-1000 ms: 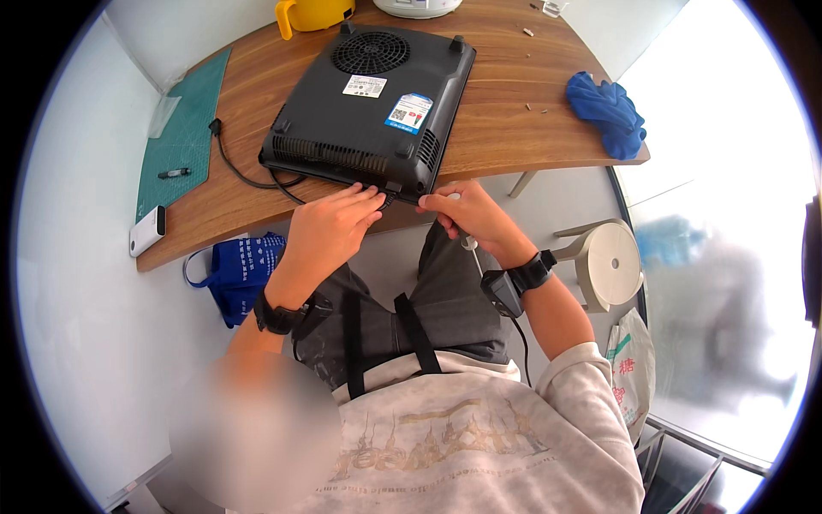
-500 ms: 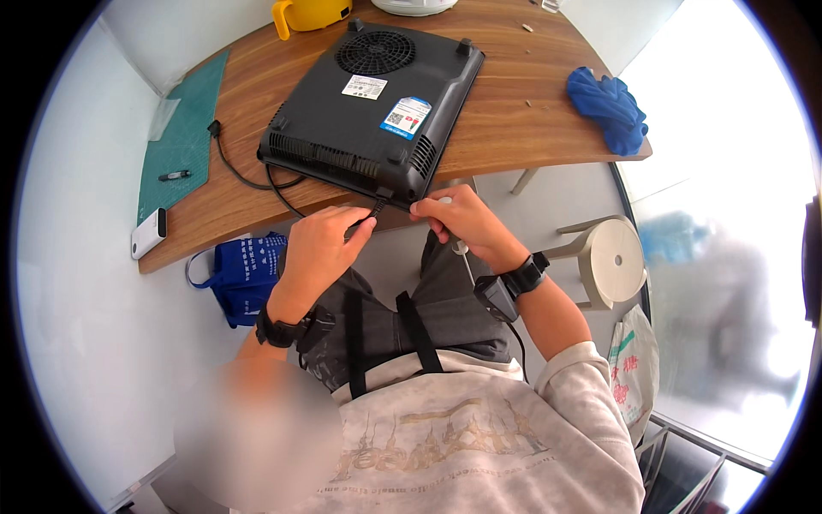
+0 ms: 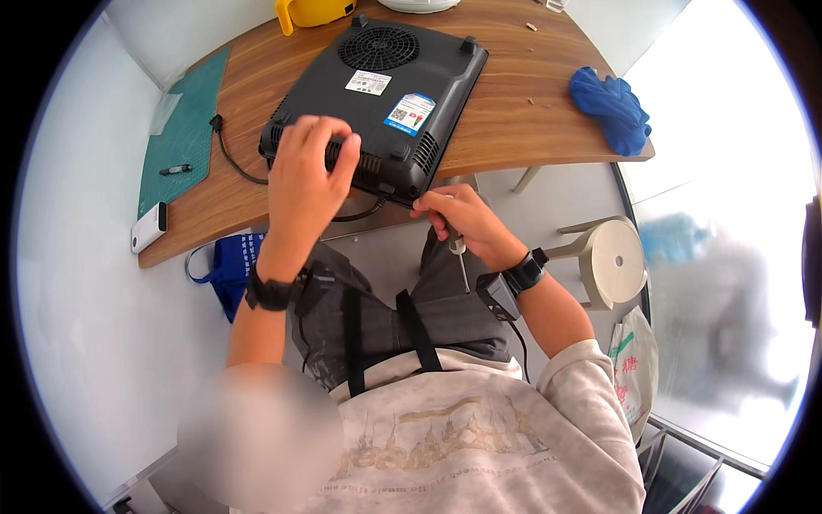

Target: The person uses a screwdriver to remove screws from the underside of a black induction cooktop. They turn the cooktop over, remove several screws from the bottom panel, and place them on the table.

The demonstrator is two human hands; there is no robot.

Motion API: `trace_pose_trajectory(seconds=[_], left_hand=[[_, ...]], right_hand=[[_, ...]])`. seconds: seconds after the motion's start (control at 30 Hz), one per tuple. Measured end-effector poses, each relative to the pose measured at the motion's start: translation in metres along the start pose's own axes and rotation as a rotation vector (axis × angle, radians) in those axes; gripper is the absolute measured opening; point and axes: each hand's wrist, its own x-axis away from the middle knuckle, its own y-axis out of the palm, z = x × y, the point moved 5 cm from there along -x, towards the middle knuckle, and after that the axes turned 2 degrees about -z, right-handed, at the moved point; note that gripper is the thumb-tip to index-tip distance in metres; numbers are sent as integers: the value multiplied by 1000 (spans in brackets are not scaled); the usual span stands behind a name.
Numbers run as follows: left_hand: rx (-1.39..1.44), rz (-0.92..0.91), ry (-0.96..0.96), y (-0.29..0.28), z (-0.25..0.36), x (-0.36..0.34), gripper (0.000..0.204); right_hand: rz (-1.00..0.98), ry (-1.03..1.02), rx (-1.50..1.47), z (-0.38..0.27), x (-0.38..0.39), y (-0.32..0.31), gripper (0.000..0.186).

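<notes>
A black induction cooker (image 3: 445, 77) lies upside down on the table, its round fan grille, feet and labels facing up. My left hand (image 3: 308, 176) is over its near left edge, thumb and fingers apart, holding nothing; whether the fingertips touch the casing, I cannot tell. In my right hand (image 3: 469, 221) is a screwdriver (image 3: 459, 248), its thin shaft pointing back toward my lap. That hand's thumb and forefinger are at the cooker's near right corner. The power cord (image 3: 370, 211) leaves the casing beside them and passes under my left hand.
The wooden table (image 3: 505, 128) carries a green cutting mat (image 3: 193, 111) with a pen (image 3: 175, 170), a white power bank (image 3: 149, 227), a blue cloth (image 3: 610, 111) and a yellow pot (image 3: 317, 10). A beige stool (image 3: 612, 261) stands right; a blue bag (image 3: 231, 270) is below the table.
My left hand has let go of the cord near the cooker's corner and moved up and left over the casing's near edge. My right hand has barely moved, still gripping the screwdriver.
</notes>
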Motion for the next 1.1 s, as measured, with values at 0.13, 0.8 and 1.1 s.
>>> trace_pose_trajectory(seconds=[0.13, 0.8, 1.1], left_hand=[[-276, -33, -120, 7, -69, -23, 45], [-226, -60, 209, 90, 14, -30, 34], [-175, -46, 202, 90, 12, -30, 33]], right_hand=[[1, 4, 17, -1, 2, 3, 30], [-1, 45, -71, 4, -6, 0, 22], [-102, 40, 112, -6, -7, -5, 25]])
